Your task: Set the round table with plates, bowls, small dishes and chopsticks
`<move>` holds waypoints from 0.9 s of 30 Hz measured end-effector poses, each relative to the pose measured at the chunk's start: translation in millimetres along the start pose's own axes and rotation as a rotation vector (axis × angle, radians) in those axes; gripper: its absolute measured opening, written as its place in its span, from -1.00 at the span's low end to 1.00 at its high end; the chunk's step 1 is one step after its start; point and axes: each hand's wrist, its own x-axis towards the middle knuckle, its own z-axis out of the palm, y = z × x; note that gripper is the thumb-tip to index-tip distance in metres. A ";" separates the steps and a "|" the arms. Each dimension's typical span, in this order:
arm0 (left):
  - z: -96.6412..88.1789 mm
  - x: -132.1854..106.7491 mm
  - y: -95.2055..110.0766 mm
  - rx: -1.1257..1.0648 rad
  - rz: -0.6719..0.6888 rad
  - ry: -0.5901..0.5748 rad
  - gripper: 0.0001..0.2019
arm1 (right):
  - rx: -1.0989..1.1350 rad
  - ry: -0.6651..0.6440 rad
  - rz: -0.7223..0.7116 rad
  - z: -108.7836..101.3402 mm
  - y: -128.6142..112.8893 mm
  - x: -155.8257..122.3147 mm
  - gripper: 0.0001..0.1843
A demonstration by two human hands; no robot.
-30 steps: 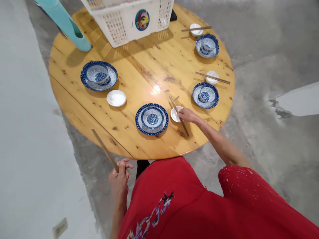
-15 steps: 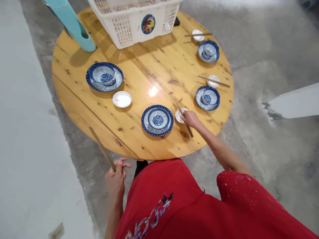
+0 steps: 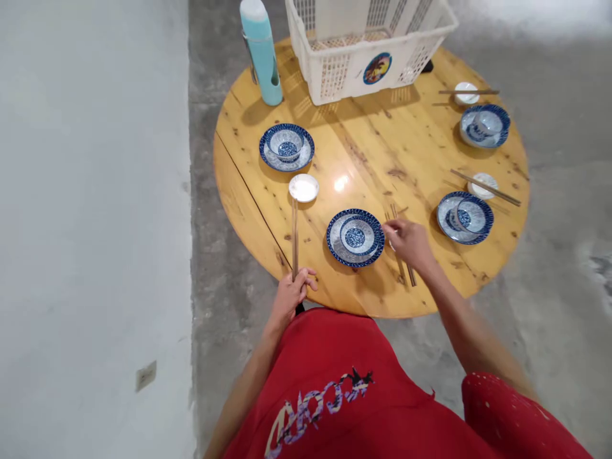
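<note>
My left hand (image 3: pixel 292 294) is closed round the lower end of a pair of wooden chopsticks (image 3: pixel 294 233) that point up toward a small white dish (image 3: pixel 303 187). My right hand (image 3: pixel 406 241) rests over another pair of chopsticks (image 3: pixel 404 258) and covers a small dish, just right of a blue-patterned plate (image 3: pixel 355 237) near the front edge of the round wooden table (image 3: pixel 363 159). Its fingers are curled over the sticks. A blue plate with a bowl (image 3: pixel 286 146) lies beyond the white dish.
A white plastic basket (image 3: pixel 368 48) and a teal bottle (image 3: pixel 262 54) stand at the table's far side. Two more blue plate-and-bowl sets (image 3: pixel 464 217) (image 3: pixel 484 125), each with a small dish and chopsticks, line the right rim. A grey wall is at left, with concrete floor around.
My left hand has swung the chopsticks up from below the table edge to over the table, pointing at the white dish. The view has shifted left. My right hand stays on the other chopsticks.
</note>
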 end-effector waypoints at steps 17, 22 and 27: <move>-46.5 35.2 19.1 0.138 0.186 -0.057 -0.54 | 1.205 -0.231 0.201 126.8 -135.9 29.8 -0.65; -72.6 50.0 28.5 0.152 0.199 -0.023 -0.60 | 1.233 -0.087 0.333 134.2 -142.9 59.0 -0.63; -93.6 90.8 36.3 0.105 0.219 -0.016 -0.65 | 1.278 -0.048 0.365 141.0 -158.3 84.6 -0.59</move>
